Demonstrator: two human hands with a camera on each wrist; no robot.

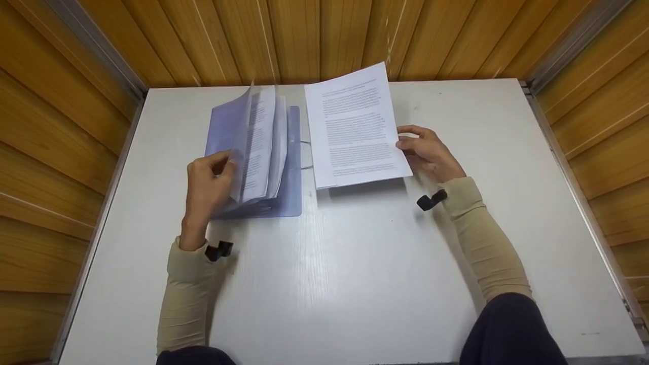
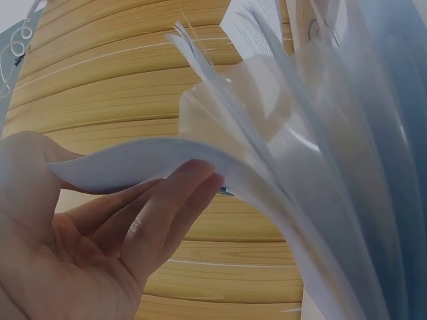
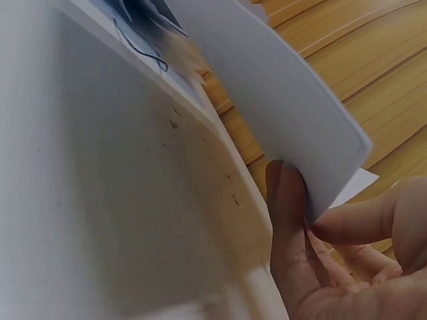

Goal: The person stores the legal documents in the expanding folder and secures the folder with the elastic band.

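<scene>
A blue clear-sleeve folder (image 1: 292, 197) stands spread on the white table at the left, its cover lying back and several sleeves with printed pages raised. My left hand (image 1: 209, 182) pinches the front clear sleeve (image 1: 242, 167) by its left edge. In the left wrist view this sleeve (image 2: 133, 163) bends between thumb and fingers, with other sleeves fanned behind it. Right of the folder, my right hand (image 1: 428, 154) holds printed sheets (image 1: 355, 132) by their right edge, tilted over the table. Thumb and fingers grip their corner in the right wrist view.
A thin loop of cord (image 1: 306, 155) shows between the folder and the sheets. Wood-patterned walls (image 1: 345, 40) close in the white table (image 1: 355, 284) at the back and both sides. Black clips (image 1: 219, 250) sit at both wrists.
</scene>
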